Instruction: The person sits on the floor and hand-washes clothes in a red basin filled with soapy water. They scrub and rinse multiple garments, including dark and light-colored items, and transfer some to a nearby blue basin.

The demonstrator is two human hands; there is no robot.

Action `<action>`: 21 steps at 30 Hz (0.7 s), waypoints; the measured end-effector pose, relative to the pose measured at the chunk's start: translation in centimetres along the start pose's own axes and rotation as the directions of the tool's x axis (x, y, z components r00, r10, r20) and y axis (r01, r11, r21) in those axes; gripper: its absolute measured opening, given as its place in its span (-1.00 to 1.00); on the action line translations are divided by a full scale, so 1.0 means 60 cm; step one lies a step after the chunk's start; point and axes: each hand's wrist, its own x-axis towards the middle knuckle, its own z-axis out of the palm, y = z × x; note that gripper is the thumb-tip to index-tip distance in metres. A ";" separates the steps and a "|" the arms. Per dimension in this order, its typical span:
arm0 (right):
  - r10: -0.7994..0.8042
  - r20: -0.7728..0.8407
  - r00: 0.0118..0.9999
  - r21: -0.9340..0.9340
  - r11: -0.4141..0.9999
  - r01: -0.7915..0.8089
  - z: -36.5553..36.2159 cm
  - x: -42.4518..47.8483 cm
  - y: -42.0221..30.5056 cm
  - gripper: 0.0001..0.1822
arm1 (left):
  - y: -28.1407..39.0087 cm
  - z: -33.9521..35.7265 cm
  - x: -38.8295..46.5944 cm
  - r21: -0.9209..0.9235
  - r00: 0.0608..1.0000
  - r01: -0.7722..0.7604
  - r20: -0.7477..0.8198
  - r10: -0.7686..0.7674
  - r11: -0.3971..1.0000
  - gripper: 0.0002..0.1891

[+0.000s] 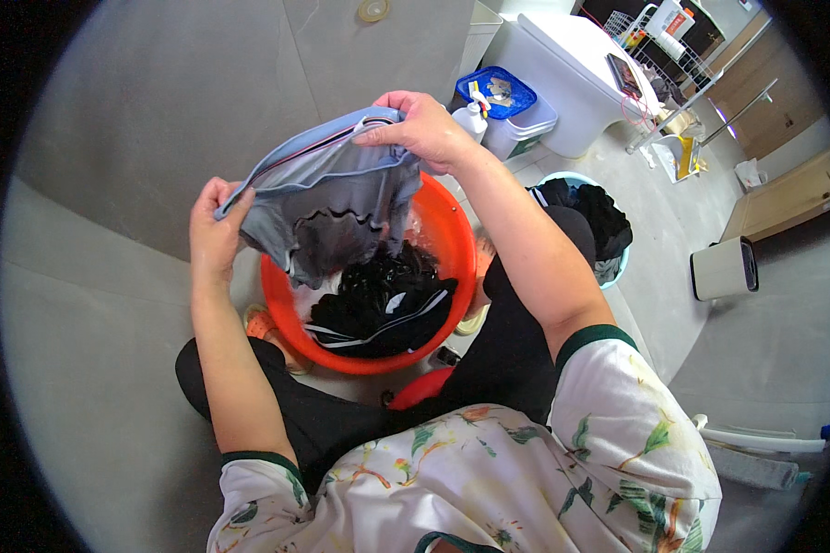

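Observation:
A grey-blue garment point(332, 200) with a light blue waistband hangs stretched between my two hands above an orange-red basin point(465, 242). My left hand point(214, 214) pinches the waistband's left end between thumb and fingers. At the other end, higher up, my right hand point(415, 128) grips the same band, thumb inside the opening. Wet black clothes point(387, 304) with white stripes lie in the basin, with some suds beside them. The garment's lower part hides the basin's upper left area.
Right of my knee stands a light blue basin point(622, 273) of dark clothes point(598, 211). Beyond are a white spray bottle point(470, 121), a lidded plastic tub point(526, 128) and a white toilet point(560, 62) with a phone point(624, 75) on it. A beige bin point(723, 269) stands farther right.

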 end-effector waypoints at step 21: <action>0.341 -0.059 0.938 -0.305 0.889 -0.342 -0.048 0.002 0.043 -0.67 | -0.018 0.027 -0.001 -0.021 0.988 0.065 0.143 -0.061 0.998 -0.65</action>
